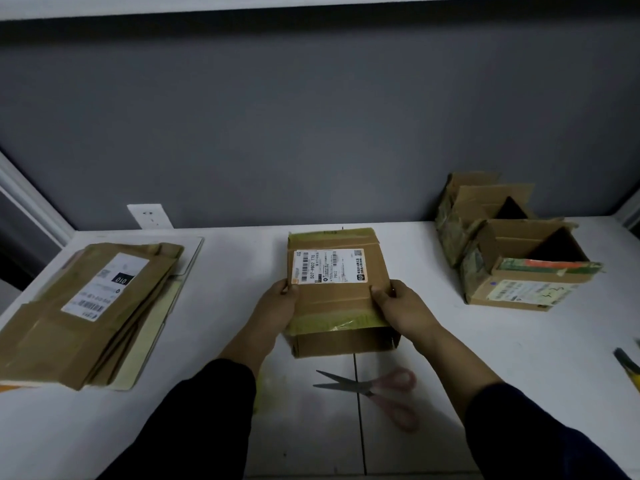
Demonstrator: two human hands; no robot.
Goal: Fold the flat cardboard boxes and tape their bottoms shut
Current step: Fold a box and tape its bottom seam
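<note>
A brown cardboard box (341, 299) with a white shipping label and yellowish tape lies on the white table in front of me. My left hand (280, 303) grips its left edge, thumb on top near the label. On the opposite edge, my right hand (398, 306) has its fingers curled over the top face. At the far left sits a stack of flat cardboard boxes (86, 313). Two folded boxes with open tops (512, 251) stand at the back right.
Pink-handled scissors (377, 389) lie open on the table just in front of the box. A dark and yellow object (628, 365) pokes in at the right edge. A grey wall with a white socket (150, 216) runs behind the table.
</note>
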